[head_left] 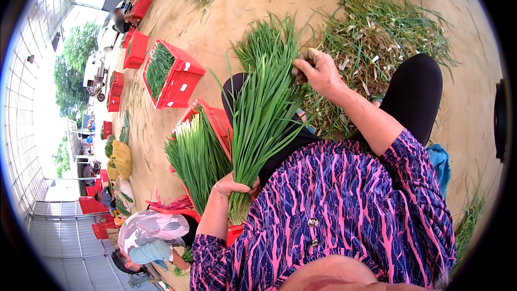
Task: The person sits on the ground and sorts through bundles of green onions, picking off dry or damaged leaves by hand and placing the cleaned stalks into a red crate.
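A long bunch of green garlic chives lies slantwise over my lap, its leaf tips pointing away from me. My left hand is closed around the pale stem end of this bunch. Beside the leaves on the right is my right hand, thumb and fingers pinched together. Whether a thin leaf is between those fingers is too small to tell. To the left of the bunch, a red crate holds neatly packed chives with whitish ends. More loose chives lie beyond my knee.
A heap of tangled leaves and dry trimmings covers the floor ahead on the right. Another red crate filled with greens stands at the left. A co-worker bends at the lower left. Several red crates and yellow sacks line the far left.
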Available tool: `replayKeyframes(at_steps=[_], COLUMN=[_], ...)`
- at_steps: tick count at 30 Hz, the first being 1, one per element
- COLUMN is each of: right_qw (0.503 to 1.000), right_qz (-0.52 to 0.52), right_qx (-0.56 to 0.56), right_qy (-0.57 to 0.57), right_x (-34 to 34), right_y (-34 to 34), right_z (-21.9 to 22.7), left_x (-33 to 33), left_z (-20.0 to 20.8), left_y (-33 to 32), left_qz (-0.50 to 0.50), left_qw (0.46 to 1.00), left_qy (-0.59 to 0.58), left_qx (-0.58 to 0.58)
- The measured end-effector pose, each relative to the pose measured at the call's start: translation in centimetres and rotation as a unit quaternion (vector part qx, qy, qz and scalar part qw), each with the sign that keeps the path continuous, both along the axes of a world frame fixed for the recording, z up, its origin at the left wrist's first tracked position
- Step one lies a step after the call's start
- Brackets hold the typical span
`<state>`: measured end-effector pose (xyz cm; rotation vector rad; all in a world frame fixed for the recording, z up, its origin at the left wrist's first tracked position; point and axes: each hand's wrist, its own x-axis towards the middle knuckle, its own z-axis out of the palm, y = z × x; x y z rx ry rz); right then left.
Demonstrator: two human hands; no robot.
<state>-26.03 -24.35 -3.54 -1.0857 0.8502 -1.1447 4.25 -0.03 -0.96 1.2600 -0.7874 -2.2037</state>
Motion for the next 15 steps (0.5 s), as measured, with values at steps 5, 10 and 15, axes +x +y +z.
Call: replayKeyframes(at_steps=[5, 10, 15], right_qw=[0.998, 0.917, 0.924], right_qz=[-0.029, 0.065, 0.027], right_qx=[-0.050, -0.214, -0.267], right_qy=[-0.010, 0.329, 0.274], right_x=[-1.7, 0.4, 1.7], right_y=[-2.5, -1.6, -0.2], right_z=[3.1, 3.4, 1.4], left_x=[0.1, 0.3, 0.1], left_z=[-0.3, 0.2, -0.2], left_y=[0.5, 0.1, 0.1], left_qz=[0.007, 0.000, -0.008], left_qw=[1.000, 1.000, 0.998], left_qy=[-0.028, -0.023, -0.057], left_qx=[-0.006, 0.011, -0.029])
